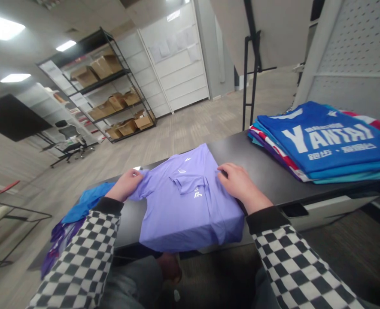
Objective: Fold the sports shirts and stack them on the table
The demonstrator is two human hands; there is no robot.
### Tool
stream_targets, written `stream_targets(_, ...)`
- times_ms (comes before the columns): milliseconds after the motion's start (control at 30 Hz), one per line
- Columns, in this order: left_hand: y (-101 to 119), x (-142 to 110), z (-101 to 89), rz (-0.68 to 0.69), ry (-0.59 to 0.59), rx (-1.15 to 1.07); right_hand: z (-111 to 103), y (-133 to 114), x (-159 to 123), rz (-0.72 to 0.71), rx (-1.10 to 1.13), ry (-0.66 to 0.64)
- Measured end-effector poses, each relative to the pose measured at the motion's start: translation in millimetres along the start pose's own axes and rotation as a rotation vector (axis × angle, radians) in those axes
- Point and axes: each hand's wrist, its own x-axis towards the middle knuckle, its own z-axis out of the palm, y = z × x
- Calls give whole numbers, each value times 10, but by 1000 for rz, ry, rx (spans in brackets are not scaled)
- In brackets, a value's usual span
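Observation:
A lavender T-shirt [173,214] is spread over the dark tabletop, its lower part hanging over the near edge. One sleeve is folded inward across its middle, near small white print. At the shirt's left side, my left hand [127,183] is closed on the other sleeve, its fingertips partly hidden. My right hand [238,182] has thumb and fingers pinched together at the shirt's right edge, gripping the fabric there. Both forearms wear black-and-white checked sleeves.
A stack of folded shirts with a blue jersey [334,137] on top sits at the right of the dark table [241,150]. Blue and purple garments [88,199] lie at the left. Shelves with cardboard boxes [107,64] stand across the room.

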Motion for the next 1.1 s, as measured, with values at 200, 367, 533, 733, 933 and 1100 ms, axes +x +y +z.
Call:
stream_targets(200,1076,194,248,26,-139,-364,-21,-24,-20,3,-22,-14)
stream_targets(367,1698,91,986,24,-301,-555,-67,-62,-40,-10,-50,-25)
stream_targets(533,1605,-34,1342,62,-615,-729,-70,-44,-56,5,-29,-41)
stream_targets(733,839,511,1069,222,-33,-515,-116,-172,-121,-7,-1,-4)
stream_targets(933,296,744,1090,346,-37,-329,-29,-571,-170,-241,11,-34)
stream_targets(1100,93,942,1140,671,-55,-93,195,-618,-110,-145,-97,-98)
